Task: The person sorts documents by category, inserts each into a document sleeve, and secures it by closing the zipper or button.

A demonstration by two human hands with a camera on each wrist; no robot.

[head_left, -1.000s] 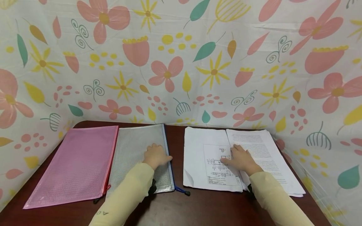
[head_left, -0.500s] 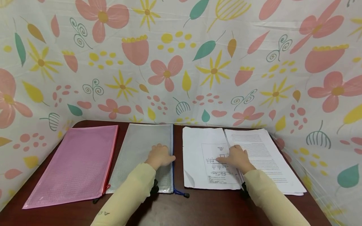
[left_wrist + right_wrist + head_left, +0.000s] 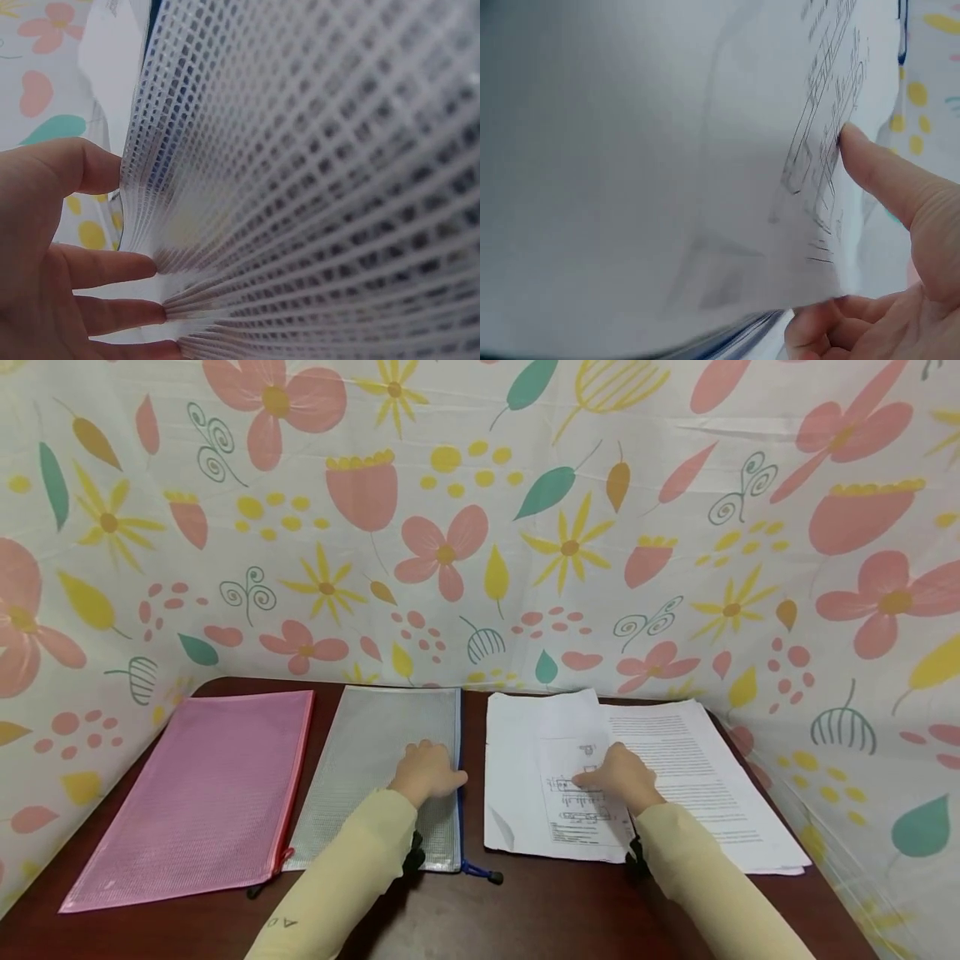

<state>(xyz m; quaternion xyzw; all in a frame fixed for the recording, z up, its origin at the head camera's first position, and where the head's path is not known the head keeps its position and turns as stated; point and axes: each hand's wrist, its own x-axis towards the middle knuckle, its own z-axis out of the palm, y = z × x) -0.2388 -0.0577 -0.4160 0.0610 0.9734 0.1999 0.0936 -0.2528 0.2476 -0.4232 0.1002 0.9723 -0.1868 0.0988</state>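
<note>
A clear grey mesh zipper pouch (image 3: 393, 722) with a blue zip edge lies left of centre on the table. My left hand (image 3: 429, 772) rests on its right half, its fingertips touching the mesh (image 3: 315, 187) and the thumb near the zipped edge. To the right lies a set of white sheets with a printed drawing (image 3: 517, 752). My right hand (image 3: 621, 777) grips these sheets at their right edge, thumb on the drawing and fingers (image 3: 817, 326) curled beneath. A second set of text-covered sheets (image 3: 675, 752) lies to the right, partly hidden by that hand.
A pink mesh zipper pouch (image 3: 217, 768) with a red edge lies at the left of the dark brown table (image 3: 480, 910). A blue zip pull (image 3: 480, 872) sticks out from the grey pouch. Behind the table hangs a flower-patterned cloth (image 3: 480, 568).
The left hand has slid the grey pouch rightward and straightened it. The right hand has shifted left, and the drawing sheets have moved slightly, their top right corner now raised.
</note>
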